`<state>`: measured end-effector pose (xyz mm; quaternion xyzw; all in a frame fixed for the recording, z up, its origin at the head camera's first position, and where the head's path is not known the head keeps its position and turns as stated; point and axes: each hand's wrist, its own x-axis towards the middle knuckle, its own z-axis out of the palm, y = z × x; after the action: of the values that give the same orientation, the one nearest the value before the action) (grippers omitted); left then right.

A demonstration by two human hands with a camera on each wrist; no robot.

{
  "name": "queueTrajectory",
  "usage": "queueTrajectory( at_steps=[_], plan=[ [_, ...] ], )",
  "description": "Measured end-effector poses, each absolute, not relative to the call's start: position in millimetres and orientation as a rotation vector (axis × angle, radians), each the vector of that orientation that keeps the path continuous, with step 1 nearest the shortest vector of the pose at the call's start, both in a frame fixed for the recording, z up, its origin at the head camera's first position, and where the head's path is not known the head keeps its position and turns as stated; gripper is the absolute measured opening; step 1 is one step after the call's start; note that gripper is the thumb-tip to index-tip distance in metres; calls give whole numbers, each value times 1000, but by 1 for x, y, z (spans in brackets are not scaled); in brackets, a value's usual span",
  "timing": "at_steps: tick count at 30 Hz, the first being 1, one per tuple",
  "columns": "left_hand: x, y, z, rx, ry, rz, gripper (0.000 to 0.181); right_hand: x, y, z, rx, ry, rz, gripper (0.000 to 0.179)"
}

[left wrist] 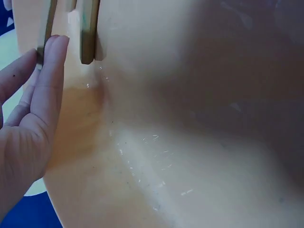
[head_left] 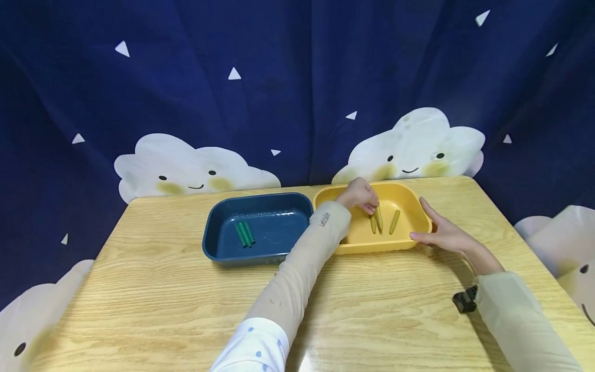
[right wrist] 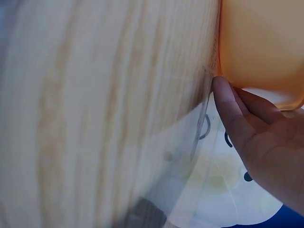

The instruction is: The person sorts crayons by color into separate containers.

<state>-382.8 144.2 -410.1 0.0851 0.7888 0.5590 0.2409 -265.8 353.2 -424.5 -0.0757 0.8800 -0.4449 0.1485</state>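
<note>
My left hand (head_left: 360, 196) reaches into the yellow basin (head_left: 376, 248) and pinches a yellow stick (head_left: 379, 219) between thumb and fingers. In the left wrist view this stick (left wrist: 46, 26) stands upright at the fingertips, with another yellow stick (left wrist: 89, 35) beside it. Two more yellow sticks lie on the basin floor, one (head_left: 373, 225) left of the held stick and one (head_left: 394, 221) to its right. My right hand (head_left: 443, 235) touches the basin's right end, thumb at the front corner and extended fingers along the side; the right wrist view shows this hand (right wrist: 266, 137) against the wall.
A dark blue basin (head_left: 260, 258) stands directly left of the yellow one, with several green sticks (head_left: 245, 234) inside. Both basins are on a wooden table (head_left: 162, 305). A small black device (head_left: 465, 299) is at the right wrist. Behind hangs a blue curtain (head_left: 260, 103) with clouds.
</note>
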Motion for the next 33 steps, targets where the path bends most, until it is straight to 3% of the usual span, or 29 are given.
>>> queueTrajectory(
  at_steps=[7,22,33],
  plan=[
    [-383,144,-409,203,2242,1439,18,-267,353,-425,-219,2538,-1243,99],
    [-393,120,-364,367,1939,1701,17,-282,356,-425,-199,2506,-1252,98],
    [-376,94,-355,439,1932,1733,19,-287,365,-431,-214,2492,-1296,100]
  ],
)
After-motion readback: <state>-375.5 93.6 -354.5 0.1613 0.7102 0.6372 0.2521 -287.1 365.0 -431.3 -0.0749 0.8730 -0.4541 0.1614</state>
